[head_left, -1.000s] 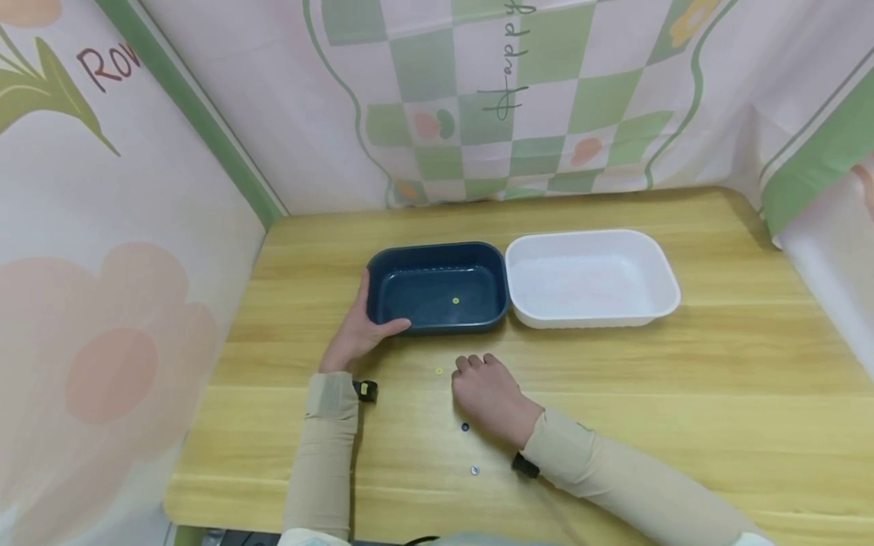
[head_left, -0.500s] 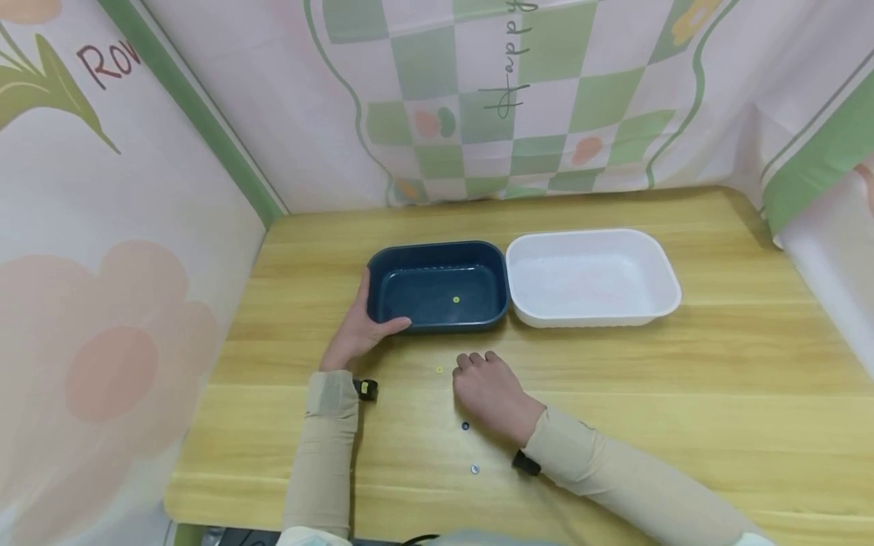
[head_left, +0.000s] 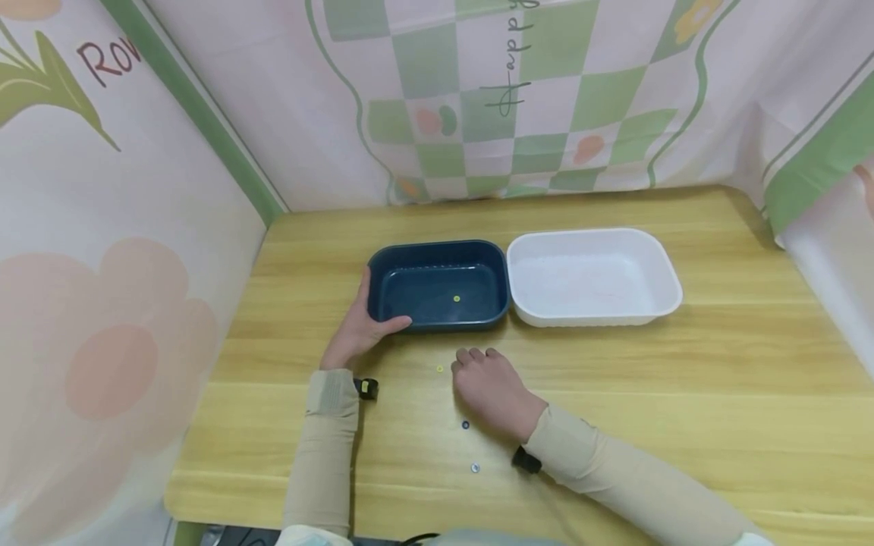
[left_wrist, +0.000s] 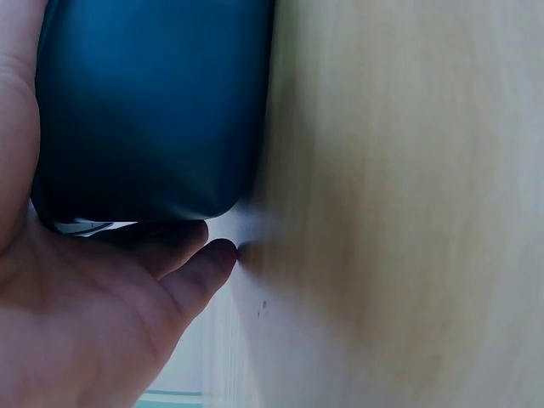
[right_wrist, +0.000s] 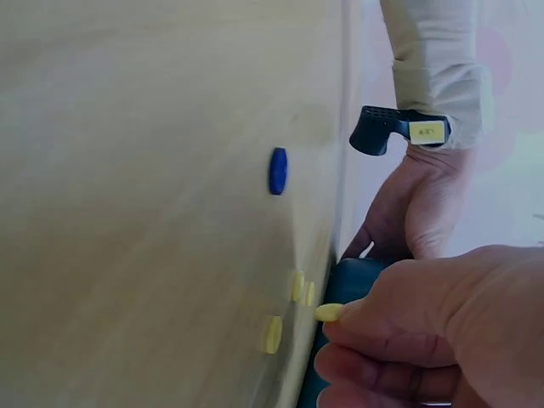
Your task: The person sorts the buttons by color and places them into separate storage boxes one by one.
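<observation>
My left hand (head_left: 355,330) holds the near left corner of a dark blue tray (head_left: 437,328), thumb along the front rim and fingers at the end wall. One yellow button (head_left: 457,299) lies in that tray. In the right wrist view, thumb and finger of my right hand (right_wrist: 442,314) pinch a small yellow button (right_wrist: 329,312); from the head it is hidden under the hand. On the table left of this hand are another yellow button (head_left: 440,368), a navy button (head_left: 466,425) and a pale grey button (head_left: 475,468). The right wrist view shows several yellow pieces and the blue one.
A white tray (head_left: 594,320) stands right beside the dark one, their rims meeting. Both are toward the back of the wooden table (head_left: 737,364), with a patterned curtain (head_left: 478,114) behind. Each wrist bears a small black camera, such as the left camera (head_left: 367,389).
Hardly anything differs. My right hand stays in place above the table apart from a very slight shift, and my left hand keeps hold of the dark tray.
</observation>
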Available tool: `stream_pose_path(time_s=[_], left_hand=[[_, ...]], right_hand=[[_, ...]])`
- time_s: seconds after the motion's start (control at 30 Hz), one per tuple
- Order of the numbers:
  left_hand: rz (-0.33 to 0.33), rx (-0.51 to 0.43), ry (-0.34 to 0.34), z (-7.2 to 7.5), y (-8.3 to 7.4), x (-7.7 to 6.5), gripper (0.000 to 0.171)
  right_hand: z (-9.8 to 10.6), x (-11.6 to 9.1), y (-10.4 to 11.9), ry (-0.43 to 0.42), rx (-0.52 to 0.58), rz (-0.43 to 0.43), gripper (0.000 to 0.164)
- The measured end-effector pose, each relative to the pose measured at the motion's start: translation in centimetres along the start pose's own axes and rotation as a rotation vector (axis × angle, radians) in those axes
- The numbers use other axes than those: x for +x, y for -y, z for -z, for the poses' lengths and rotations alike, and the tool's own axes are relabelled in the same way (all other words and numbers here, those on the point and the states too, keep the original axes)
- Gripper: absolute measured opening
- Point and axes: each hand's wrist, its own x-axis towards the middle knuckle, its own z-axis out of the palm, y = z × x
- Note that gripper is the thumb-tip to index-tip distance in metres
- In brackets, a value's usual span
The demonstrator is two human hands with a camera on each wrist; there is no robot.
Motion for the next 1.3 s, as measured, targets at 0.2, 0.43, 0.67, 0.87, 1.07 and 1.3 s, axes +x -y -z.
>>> stream_pose_path(time_s=[0.2, 0.43, 0.67, 0.87, 1.07, 1.3], left_hand=[[0.004, 0.007, -0.001, 0.0, 0.0, 0.0, 0.121], [-0.001, 0.020, -0.005, 0.0, 0.1, -0.1, 0.120], [-0.008, 0.035, -0.002, 0.0, 0.0, -0.1, 0.121], [-0.012, 0.031, 0.003, 0.1, -0.1, -0.1, 0.119], [-0.010, 0.043, -0.002, 0.1, -0.2, -0.1, 0.119], [0.010, 0.023, -0.004, -0.1, -0.3, -0.2, 0.120]], right_hand=[[-0.1, 0.2, -0.4, -0.071, 0.138, -0.054, 0.011], [-0.1, 0.3, -0.6, -0.132, 0.272, -0.097, 0.012], [0.3, 0.5, -0.9, -0.129, 0.368, -0.148, 0.012], [0.5, 0.7, -1.2, -0.137, 0.433, -0.176, 0.012], [0.5, 0.9, -1.4, -0.121, 0.482, -0.202, 0.010], [0.8, 1.2, -1.6, -0.134, 0.529, -0.229, 0.008]])
